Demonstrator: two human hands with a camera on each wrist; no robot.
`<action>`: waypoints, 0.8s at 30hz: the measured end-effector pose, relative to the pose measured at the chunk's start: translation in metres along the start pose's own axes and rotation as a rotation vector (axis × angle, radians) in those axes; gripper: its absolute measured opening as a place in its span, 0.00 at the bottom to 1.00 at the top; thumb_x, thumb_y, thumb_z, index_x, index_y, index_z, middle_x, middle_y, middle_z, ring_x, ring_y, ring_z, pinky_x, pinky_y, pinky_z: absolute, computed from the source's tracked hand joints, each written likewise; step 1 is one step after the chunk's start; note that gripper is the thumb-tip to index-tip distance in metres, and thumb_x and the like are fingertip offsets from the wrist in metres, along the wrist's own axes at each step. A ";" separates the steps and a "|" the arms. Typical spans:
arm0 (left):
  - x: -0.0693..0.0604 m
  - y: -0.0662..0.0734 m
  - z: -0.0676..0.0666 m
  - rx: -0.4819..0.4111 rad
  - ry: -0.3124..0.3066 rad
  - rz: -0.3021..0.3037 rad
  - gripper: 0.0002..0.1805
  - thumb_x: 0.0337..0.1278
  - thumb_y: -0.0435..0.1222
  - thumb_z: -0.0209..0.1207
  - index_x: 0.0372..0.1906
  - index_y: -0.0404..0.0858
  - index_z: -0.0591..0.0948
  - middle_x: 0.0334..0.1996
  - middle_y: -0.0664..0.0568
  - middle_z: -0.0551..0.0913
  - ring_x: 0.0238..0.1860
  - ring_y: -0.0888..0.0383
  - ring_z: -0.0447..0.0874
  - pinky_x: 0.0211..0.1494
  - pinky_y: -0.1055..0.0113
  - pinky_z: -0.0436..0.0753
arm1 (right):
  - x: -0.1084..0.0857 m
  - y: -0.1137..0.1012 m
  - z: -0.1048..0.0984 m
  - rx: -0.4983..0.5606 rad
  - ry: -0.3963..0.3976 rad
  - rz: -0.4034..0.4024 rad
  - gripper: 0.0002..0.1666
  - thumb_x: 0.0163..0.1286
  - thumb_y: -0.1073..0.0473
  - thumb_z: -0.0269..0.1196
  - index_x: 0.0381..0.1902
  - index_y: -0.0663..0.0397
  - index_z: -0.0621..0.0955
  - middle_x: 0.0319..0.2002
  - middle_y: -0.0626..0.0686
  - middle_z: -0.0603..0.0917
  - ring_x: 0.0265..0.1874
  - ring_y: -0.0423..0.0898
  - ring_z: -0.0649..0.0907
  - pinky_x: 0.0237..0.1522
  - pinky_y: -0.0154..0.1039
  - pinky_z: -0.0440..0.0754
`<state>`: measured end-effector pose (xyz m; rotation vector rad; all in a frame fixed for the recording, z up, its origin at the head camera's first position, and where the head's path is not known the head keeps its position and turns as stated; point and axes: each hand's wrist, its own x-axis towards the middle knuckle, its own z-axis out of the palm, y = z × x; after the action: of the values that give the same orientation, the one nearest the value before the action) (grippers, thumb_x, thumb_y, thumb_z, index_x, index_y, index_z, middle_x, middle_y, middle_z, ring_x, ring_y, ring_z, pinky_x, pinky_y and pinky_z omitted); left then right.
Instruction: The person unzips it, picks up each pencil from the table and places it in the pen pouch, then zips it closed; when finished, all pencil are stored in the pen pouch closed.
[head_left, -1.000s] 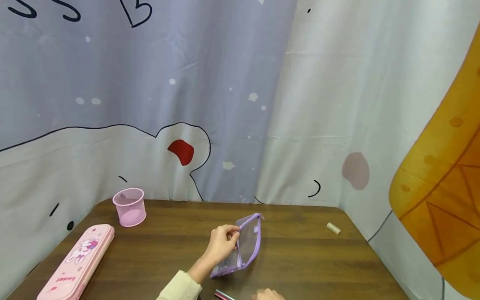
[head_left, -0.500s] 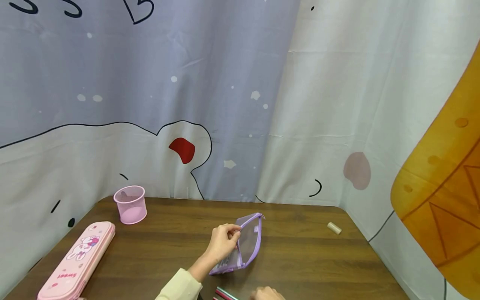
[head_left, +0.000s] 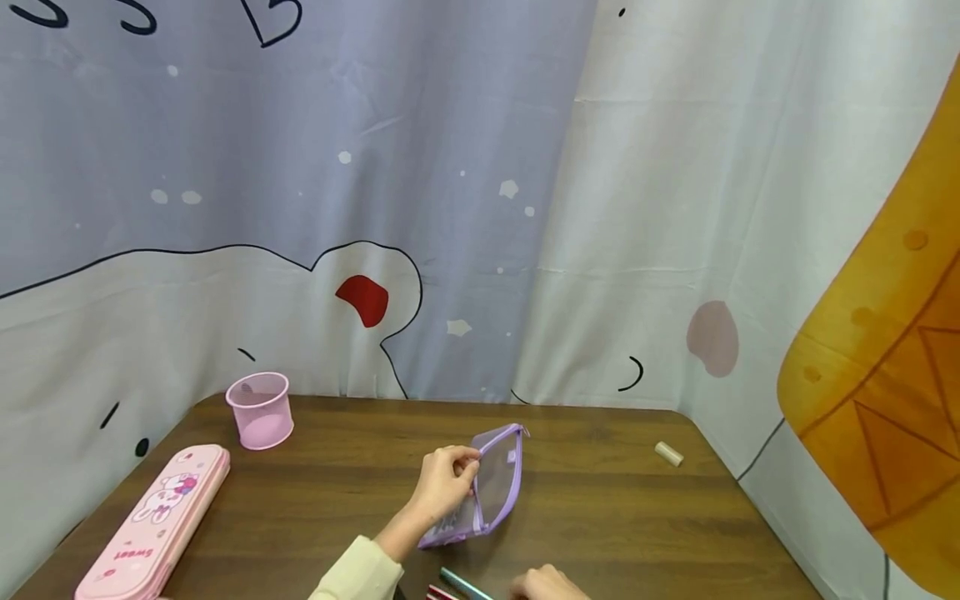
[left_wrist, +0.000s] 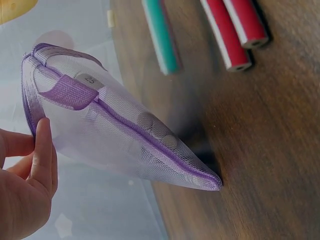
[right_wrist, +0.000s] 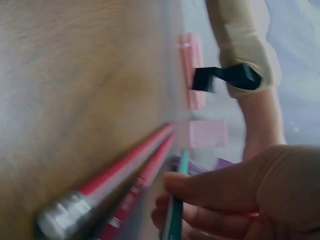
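Head view: left hand (head_left: 446, 482) pinches purple mesh pouch (head_left: 497, 483) by rim, mouth best held wide; right hand (head_left: 547, 583), toward desk's (head_left: 637, 517) near edge, pinches teal pencil (right_wrist: 174, 220), best lifted level.

We look in on a small desk nook, whether in a home or a booth we cannot tell: a curtain (head_left: 637, 208) printed with cartoon shapes in blue-grey, white and orange hangs close around a wood-grain table (head_left: 600, 517), while a pink pencil case (head_left: 153, 521) reading "Sweet", a pink cup (head_left: 261, 421), a purple mesh pouch (head_left: 498, 483) and striped pencils (left_wrist: 225, 35) show us a stationery setting
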<state>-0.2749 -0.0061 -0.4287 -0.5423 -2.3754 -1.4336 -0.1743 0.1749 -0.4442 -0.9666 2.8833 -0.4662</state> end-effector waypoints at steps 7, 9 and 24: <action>0.001 0.000 -0.001 0.009 0.008 0.002 0.10 0.47 0.27 0.55 0.37 0.28 0.81 0.19 0.48 0.81 0.11 0.73 0.70 0.13 0.79 0.71 | -0.017 0.013 -0.037 0.154 0.017 -0.176 0.06 0.47 0.67 0.62 0.27 0.56 0.82 0.19 0.45 0.82 0.19 0.24 0.73 0.21 0.16 0.70; 0.001 -0.001 -0.001 0.010 0.009 0.001 0.10 0.47 0.27 0.55 0.36 0.29 0.81 0.19 0.49 0.81 0.11 0.73 0.71 0.13 0.79 0.71 | -0.023 0.018 -0.049 0.242 0.024 -0.174 0.07 0.49 0.67 0.63 0.30 0.59 0.82 0.21 0.47 0.83 0.21 0.25 0.75 0.23 0.19 0.73; 0.002 -0.001 -0.005 0.000 -0.007 -0.010 0.10 0.48 0.26 0.55 0.37 0.28 0.80 0.19 0.48 0.79 0.12 0.70 0.71 0.14 0.79 0.72 | -0.012 0.052 -0.079 0.597 0.234 0.108 0.20 0.56 0.61 0.62 0.46 0.65 0.76 0.30 0.58 0.84 0.22 0.38 0.82 0.23 0.35 0.81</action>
<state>-0.2769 -0.0102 -0.4263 -0.5368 -2.3865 -1.4377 -0.2073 0.2424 -0.3849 -0.6842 2.6730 -1.4013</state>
